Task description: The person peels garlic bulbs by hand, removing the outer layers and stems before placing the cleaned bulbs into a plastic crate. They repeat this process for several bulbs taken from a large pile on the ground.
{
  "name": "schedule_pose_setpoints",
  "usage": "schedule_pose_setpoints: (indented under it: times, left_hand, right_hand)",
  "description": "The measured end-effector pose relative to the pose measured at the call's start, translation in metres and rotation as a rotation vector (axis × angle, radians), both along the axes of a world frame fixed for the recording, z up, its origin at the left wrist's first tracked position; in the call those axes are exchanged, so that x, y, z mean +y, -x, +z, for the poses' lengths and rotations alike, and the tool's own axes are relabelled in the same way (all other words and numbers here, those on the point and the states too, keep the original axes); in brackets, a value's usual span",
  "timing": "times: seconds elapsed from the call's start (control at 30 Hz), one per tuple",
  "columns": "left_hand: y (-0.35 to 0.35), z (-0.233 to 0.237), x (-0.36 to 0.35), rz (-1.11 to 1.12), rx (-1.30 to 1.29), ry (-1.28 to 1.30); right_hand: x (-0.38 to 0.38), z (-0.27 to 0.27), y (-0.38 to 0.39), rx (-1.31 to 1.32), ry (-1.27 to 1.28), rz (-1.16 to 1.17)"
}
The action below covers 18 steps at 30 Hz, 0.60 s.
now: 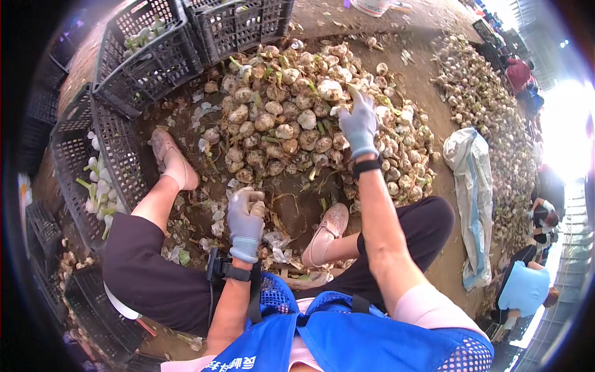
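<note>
A large heap of garlic bulbs (282,115), dirty and with short stems, lies on the ground in front of me. My right hand (359,123), in a grey glove, reaches over the heap's right part. Its thumb and forefinger are apart, close to a pale garlic bulb (330,90), and I see nothing held. Nearer my body, my left hand (245,214) is over the bare ground before the heap. Its gloved fingers are curled and soiled at the tips; what they hold, if anything, is hidden.
Black crates (145,74) stand at the left; one crate (74,180) contains cleaned white garlic (99,186). Papery skins litter the ground around my shoes (328,232). A whitish sack (472,204) lies right, beside another garlic heap (477,93). Co-workers, one in light blue (524,290), are farther right.
</note>
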<state>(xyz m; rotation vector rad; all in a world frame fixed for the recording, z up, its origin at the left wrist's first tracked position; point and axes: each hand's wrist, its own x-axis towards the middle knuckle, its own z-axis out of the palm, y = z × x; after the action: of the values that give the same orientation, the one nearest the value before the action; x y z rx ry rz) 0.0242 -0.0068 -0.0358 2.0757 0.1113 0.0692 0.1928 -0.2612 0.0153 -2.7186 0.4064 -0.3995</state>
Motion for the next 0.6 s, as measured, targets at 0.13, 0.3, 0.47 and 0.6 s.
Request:
schedule_pose_setpoints:
  times: [0.13,0.3,0.47,0.6]
  left_hand:
    - [0.008,0.005,-0.009,0.169,0.463,0.807]
    - [0.013,0.019,-0.006,0.185,0.700,1.255]
    - [0.010,0.010,-0.020,0.137,0.736,1.555]
    - [0.002,0.020,-0.019,-0.043,0.643,1.916]
  right_hand:
    - [0.008,-0.004,-0.054,0.288,0.283,0.252]
    - [0.008,0.008,-0.057,0.219,0.083,0.148]
    - [0.058,0.027,0.091,-0.343,0.103,0.219]
    - [0.114,0.024,0.182,-0.322,0.007,0.604]
